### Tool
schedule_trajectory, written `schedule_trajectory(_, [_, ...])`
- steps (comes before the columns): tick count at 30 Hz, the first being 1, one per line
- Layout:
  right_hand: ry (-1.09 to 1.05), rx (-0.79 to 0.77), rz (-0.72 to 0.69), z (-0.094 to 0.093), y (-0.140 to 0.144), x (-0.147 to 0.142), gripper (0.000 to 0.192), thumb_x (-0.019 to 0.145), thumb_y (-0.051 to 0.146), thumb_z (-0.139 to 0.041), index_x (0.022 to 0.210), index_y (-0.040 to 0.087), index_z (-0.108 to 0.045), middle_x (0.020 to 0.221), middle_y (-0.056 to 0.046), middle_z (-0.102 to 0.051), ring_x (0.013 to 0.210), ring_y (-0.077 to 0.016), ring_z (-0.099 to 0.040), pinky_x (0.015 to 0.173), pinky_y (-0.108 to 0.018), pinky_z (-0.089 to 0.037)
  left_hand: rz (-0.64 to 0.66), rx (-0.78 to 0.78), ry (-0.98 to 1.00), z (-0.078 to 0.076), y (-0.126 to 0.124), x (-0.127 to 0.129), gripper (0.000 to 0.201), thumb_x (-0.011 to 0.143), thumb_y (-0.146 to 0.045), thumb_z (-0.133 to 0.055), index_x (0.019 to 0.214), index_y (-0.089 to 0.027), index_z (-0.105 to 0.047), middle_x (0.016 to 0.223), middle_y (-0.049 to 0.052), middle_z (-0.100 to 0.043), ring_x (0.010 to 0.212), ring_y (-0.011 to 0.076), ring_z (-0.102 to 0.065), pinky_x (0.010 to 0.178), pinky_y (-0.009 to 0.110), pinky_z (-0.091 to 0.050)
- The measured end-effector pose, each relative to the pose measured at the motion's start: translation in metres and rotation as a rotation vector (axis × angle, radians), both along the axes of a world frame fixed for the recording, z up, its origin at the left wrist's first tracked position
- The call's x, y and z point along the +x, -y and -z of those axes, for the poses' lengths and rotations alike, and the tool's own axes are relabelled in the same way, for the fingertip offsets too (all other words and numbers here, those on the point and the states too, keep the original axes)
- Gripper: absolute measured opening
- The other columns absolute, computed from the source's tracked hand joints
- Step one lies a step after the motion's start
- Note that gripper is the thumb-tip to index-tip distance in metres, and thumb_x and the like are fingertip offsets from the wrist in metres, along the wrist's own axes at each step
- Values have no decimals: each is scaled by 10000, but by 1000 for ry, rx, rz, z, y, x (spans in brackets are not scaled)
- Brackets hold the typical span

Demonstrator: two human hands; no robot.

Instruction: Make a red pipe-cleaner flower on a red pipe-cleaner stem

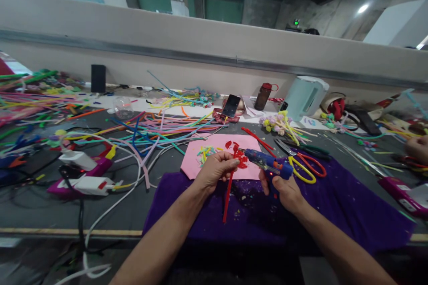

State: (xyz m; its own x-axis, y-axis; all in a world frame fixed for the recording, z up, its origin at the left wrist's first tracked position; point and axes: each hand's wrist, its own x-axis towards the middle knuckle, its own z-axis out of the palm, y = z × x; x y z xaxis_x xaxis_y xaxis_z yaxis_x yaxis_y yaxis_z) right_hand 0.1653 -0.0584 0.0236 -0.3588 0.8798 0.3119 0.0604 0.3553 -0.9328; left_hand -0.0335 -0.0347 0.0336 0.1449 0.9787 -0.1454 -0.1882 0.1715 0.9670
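My left hand (216,169) pinches a red pipe-cleaner flower (239,159) whose red stem (228,198) hangs down over the purple cloth (334,213). In my right hand (284,189) is a blue glue gun (265,163), its nozzle pointed left and touching the flower. Both hands hover just in front of a pink sheet (214,144) strewn with small coloured cuttings.
Yellow-handled (302,170) and red-handled scissors (312,162) lie right of the glue gun. Heaps of coloured pipe cleaners (160,127) cover the left and middle table. White chargers and cables (83,178) sit left. A phone (231,106), bottle (263,96) and kettle (304,97) stand behind. Another person's hand (416,148) is at far right.
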Motion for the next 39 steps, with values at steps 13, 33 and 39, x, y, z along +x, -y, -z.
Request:
schedule_trajectory(13, [103, 4, -34, 3, -2, 3, 342, 790, 435, -438, 589, 165, -498, 548, -9, -481, 489, -120, -450, 490, -258, -351, 15, 17, -28, 6, -2, -2, 307, 605, -378, -696, 644, -141, -504, 543, -15, -577, 335, 22, -409, 302, 125, -268])
schedule_trajectory(33, [90, -10, -40, 5, -1, 3, 366, 791, 494, -456, 668, 154, -515, 512, 1, -478, 469, -114, -443, 479, -253, -339, 41, 0, -23, 6, -2, -3, 316, 601, -383, -697, 661, -139, -507, 557, -13, -580, 352, 29, -426, 313, 131, -284])
schedule_trajectory(39, [95, -16, -32, 3, -1, 4, 356, 783, 489, -464, 672, 155, -518, 515, 0, -482, 471, -115, -446, 477, -252, -343, 44, -7, -17, 6, -3, -4, 316, 584, -370, -712, 657, -139, -508, 546, -12, -577, 345, 30, -426, 309, 131, -280])
